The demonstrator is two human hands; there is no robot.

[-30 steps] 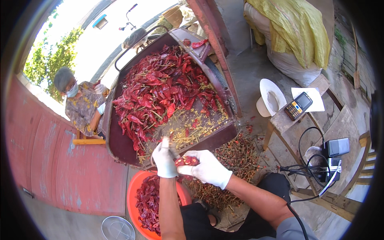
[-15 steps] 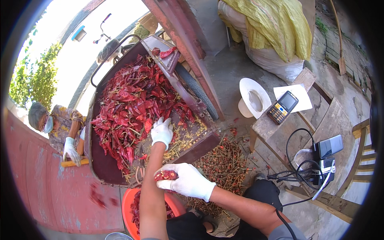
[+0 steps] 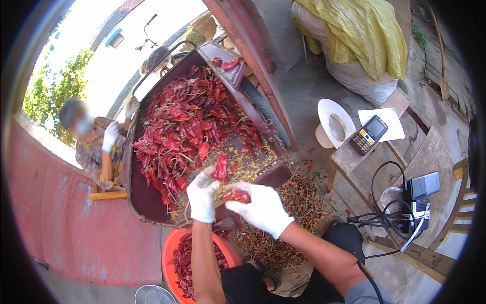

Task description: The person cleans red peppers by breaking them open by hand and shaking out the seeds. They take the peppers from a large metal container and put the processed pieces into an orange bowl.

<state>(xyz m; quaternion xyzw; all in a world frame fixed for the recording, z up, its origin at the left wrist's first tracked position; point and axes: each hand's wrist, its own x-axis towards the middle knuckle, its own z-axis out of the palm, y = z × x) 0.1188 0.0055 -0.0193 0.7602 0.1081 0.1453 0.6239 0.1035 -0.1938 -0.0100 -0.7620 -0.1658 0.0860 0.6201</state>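
My left hand (image 3: 202,196), in a white glove, pinches a dried red chili pepper (image 3: 220,167) above the near edge of the metal cart (image 3: 135,200). Close beside it, my gloved right hand (image 3: 264,209) is closed around several dried chilies (image 3: 236,195), their ends showing at the thumb. The cart holds a large heap of dried red chilies (image 3: 185,114) with pale stems, and yellow seeds (image 3: 255,158) are scattered over its bare near part. Below my hands stands an orange tub (image 3: 172,261) partly filled with red chilies.
A pile of stems (image 3: 283,225) covers the ground right of the tub. A person (image 3: 101,147) with white gloves sits at the cart's left side. On the right are a wooden bench (image 3: 349,159) with a handheld keypad device (image 3: 369,134), a white hat (image 3: 335,123), and cables (image 3: 387,218).
My left hand has drawn back from the heap toward my right hand, now with a chili in it. The other person's hands have risen to the cart's side. Falling chilies near the tub are gone.
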